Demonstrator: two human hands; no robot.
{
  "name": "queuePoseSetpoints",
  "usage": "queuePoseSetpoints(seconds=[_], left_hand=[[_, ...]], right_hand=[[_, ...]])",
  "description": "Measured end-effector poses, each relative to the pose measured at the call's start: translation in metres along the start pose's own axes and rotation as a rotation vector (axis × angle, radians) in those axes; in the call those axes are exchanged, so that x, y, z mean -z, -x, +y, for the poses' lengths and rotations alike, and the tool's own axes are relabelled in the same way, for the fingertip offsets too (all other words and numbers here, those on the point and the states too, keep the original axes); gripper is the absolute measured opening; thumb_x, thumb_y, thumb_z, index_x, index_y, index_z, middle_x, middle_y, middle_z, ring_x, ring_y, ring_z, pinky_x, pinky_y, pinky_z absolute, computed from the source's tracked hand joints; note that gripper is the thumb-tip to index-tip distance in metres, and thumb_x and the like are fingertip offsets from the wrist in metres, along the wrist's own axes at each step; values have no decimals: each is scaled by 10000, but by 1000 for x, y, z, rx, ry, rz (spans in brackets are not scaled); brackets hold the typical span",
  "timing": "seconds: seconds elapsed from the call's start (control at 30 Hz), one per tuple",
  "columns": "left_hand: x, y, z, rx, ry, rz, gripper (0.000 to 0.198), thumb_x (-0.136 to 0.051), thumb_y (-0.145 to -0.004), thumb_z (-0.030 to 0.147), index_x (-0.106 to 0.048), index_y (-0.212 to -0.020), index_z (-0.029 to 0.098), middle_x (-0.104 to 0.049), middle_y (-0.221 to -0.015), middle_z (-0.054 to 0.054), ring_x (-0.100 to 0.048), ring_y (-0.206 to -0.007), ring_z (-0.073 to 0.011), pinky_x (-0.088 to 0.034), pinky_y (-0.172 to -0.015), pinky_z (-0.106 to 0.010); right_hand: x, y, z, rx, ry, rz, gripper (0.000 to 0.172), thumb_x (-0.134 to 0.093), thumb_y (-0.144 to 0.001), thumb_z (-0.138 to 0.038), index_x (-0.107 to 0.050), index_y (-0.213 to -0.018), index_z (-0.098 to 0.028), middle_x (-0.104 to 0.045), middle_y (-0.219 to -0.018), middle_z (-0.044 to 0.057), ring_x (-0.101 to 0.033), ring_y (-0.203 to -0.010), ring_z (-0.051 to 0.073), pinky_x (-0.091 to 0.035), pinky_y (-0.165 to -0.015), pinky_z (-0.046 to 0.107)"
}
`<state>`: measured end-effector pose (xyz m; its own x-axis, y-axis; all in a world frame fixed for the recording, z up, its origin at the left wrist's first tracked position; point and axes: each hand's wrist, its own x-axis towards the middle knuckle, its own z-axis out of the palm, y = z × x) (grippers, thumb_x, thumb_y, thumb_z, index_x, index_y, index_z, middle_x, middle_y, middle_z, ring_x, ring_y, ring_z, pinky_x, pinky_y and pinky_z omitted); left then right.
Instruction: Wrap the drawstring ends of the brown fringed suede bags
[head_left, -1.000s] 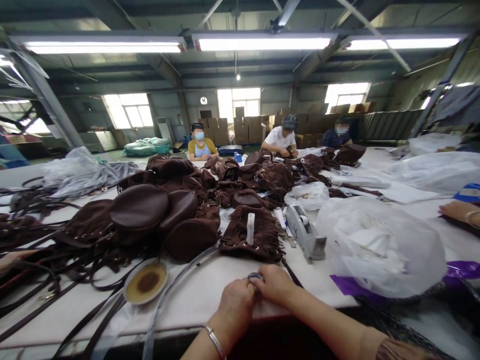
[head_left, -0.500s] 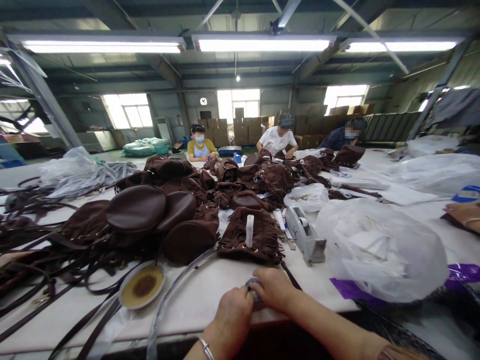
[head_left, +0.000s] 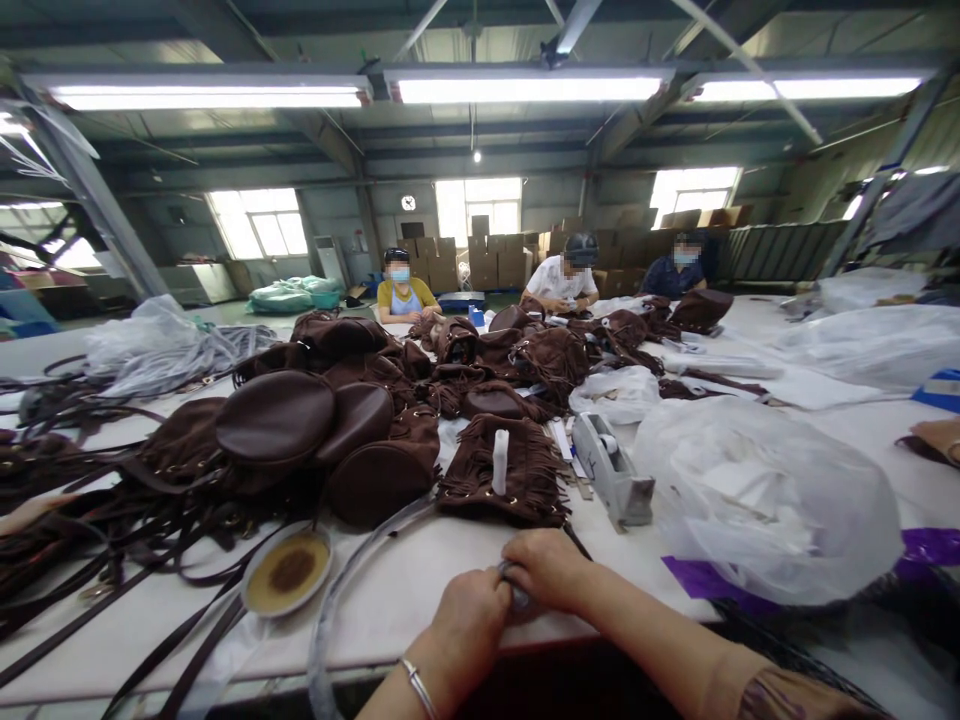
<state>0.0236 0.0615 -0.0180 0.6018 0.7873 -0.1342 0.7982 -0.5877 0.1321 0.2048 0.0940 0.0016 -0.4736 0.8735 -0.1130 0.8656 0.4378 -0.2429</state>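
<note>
My left hand (head_left: 469, 618) and my right hand (head_left: 547, 568) meet at the near edge of the white table (head_left: 420, 580), fingers pinched together on a small grey wrapped strap end (head_left: 514, 590). The long grey strap (head_left: 330, 610) curves away to the left and off the table's edge. Just beyond my hands lies a brown fringed bag (head_left: 504, 482) with a small white tube (head_left: 499, 460) on it.
A round dish of brown glue (head_left: 289, 572) sits left of my hands. Brown bags (head_left: 322, 420) and dark straps (head_left: 112, 540) pile on the left. A tape dispenser (head_left: 609, 472) and clear plastic bags (head_left: 757, 500) lie right. Three people work at the far end.
My hands stayed pressed together at the table edge, shifting slightly while working the strap end. A person's hand at the far right edge has drawn back.
</note>
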Motion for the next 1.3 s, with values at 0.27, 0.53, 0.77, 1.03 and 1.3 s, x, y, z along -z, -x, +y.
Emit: queuePoseSetpoints(seconds=[0.27,0.53,0.77,1.03,1.3], left_hand=[[3,5,18,44,36,35,275,-435,-958,175,-651,-1126,205,-718,-1073,-100,-685,-938,-263,-543,-808,-353],[2,6,-1,-20,-32,-6,251,-519,-851,113,-673,-1034,189,-729,-971,-95,-700,-889,-266,-549,-788,-347],[0,0,23,142,63,67,288,-417,-945,152,-682,-1054,189,-750,-997,-110,-718,-892,-271,-553,-780,-354],[17,10,-5,-15,-9,-28,204,-548,-897,286,-716,-990,218,-755,-943,-98,-725,-868,-302,-549,-754,-357],[-1,3,16,142,54,16,303,-432,-945,179,-683,-1112,209,-746,-1062,-110,-711,-943,-266,-535,-805,-336]], right_hand=[[-6,6,-8,-150,24,-44,286,-482,-906,-255,-747,-971,-169,-768,-996,163,-716,-944,297,-484,-758,332],[0,3,-1,62,40,10,263,-518,-908,-343,-729,-999,-215,-759,-1026,103,-702,-965,265,-490,-788,313],[-17,2,-11,-225,14,24,317,-437,-913,-242,-739,-953,-154,-767,-955,168,-722,-906,290,-486,-722,326],[-2,-4,6,149,17,-42,249,-535,-877,-330,-747,-941,-215,-766,-1025,93,-693,-1000,257,-472,-827,295],[-5,2,-22,-208,44,-31,316,-482,-877,-245,-752,-1012,-153,-768,-990,175,-726,-930,306,-513,-758,347]])
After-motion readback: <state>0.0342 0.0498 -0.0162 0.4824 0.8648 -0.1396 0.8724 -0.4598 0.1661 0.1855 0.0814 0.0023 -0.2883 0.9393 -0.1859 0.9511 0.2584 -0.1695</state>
